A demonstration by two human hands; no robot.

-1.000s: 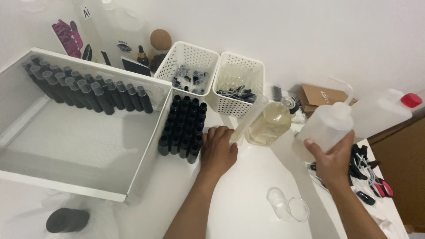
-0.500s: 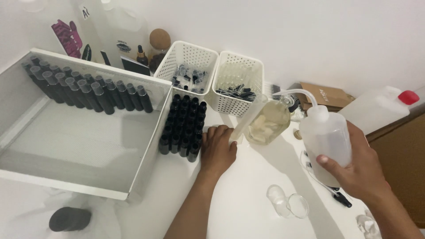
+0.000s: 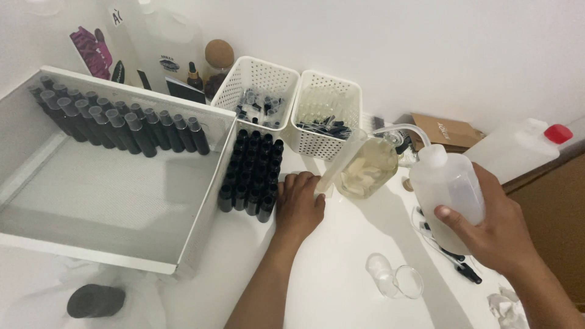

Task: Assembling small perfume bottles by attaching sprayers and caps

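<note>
1. Nearest, the right hand [image 3: 496, 234] wraps firmly round a white squeeze bottle [image 3: 448, 195], thumb across its front. The bottle stands almost upright, milky and translucent, with a thin bent spout tube [image 3: 399, 129] arching left from its cap.
2. A small clear glass cup [image 3: 396, 282] lies on the white counter [image 3: 341, 286] near the bottle, tipped over as far as I can tell.
3. The left hand [image 3: 298, 204] rests palm down, fingers curled loosely beside a block of small black bottles [image 3: 253, 170]; I cannot tell whether it grips anything.
4. Just beyond, a round glass flask [image 3: 368, 167] holds pale yellowish liquid.
5. Risk, as I judge it: a squeeze with the spout off its mark would spill liquid over the counter, and a nudge from the left hand could topple the tightly packed black bottles.
6. Farthest stand two white baskets [image 3: 292, 76].
</note>
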